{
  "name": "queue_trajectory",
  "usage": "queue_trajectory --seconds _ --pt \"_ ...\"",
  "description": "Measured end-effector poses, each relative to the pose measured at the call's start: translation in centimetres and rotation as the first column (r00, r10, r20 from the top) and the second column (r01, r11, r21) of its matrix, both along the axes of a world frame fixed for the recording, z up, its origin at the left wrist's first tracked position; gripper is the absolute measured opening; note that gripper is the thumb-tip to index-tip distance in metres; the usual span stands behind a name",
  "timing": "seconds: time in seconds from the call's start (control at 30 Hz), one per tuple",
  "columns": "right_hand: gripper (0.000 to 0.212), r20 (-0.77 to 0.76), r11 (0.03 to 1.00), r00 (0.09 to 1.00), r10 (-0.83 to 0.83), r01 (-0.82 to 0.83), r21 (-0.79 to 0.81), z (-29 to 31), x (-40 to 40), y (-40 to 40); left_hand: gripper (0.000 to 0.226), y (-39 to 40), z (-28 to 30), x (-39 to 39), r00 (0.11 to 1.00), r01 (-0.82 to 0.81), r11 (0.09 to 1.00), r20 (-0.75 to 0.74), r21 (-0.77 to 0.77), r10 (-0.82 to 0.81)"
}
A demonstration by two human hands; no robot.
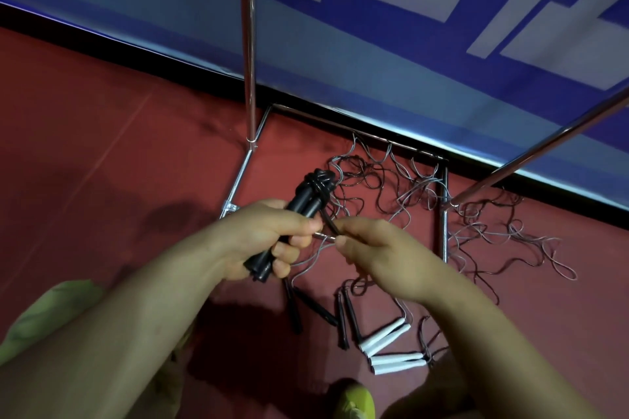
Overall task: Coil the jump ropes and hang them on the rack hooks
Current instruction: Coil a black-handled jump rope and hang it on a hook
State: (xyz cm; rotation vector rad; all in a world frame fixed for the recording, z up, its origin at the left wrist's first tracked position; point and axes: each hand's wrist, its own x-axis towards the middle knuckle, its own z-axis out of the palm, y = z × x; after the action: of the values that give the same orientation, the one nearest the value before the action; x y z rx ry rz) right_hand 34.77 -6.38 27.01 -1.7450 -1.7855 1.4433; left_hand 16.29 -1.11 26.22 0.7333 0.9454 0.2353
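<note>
A: Item one, left side. Left hand (269, 238): grip closed round a pair of black handles (289, 231), held together and tilted up and away. Why so?

B: Likely so the two handles serve as one core. Black cord is already wound near their upper end into a tight bundle (318, 182).

A: Item two. Right hand (381, 250)?

B: Grip pinched, thumb and fingertips on the cord's loose end (332, 228), just beside the left thumb. Judged purpose: keeping tension for tucking or a last wrap.

A: Item three, floor stock.

B: Tangled ropes (425, 194) lie on the red floor (102, 146), inside and across the rack's base frame (442, 214). Nearer the person: more black handles (296, 309) and two pairs of white handles (384, 338), right of centre. All uncoiled.

A: Rack?

B: Chrome upright pole (250, 61) at centre, a slanted bar (544, 143) at right. Hooks not in view.

A: Status?

B: One rope nearly coiled; hanging not yet done.
</note>
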Motion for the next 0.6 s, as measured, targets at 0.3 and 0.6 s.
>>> queue_trajectory --seconds 0.3,0.6 --pt "0.015 0.525 0.863 0.782 0.337 -0.479 0.159 6.3 -0.4 -0.1 0.018 -0.7 -0.4 0.6 0.933 0.355 0.934 -0.054 -0.052 -0.357" --pt "0.004 0.126 0.898 0.895 0.427 -0.437 0.062 8.4 -0.4 0.1 0.032 -2.8 0.5 1.8 0.656 0.747 0.663 0.114 0.042 -0.746"
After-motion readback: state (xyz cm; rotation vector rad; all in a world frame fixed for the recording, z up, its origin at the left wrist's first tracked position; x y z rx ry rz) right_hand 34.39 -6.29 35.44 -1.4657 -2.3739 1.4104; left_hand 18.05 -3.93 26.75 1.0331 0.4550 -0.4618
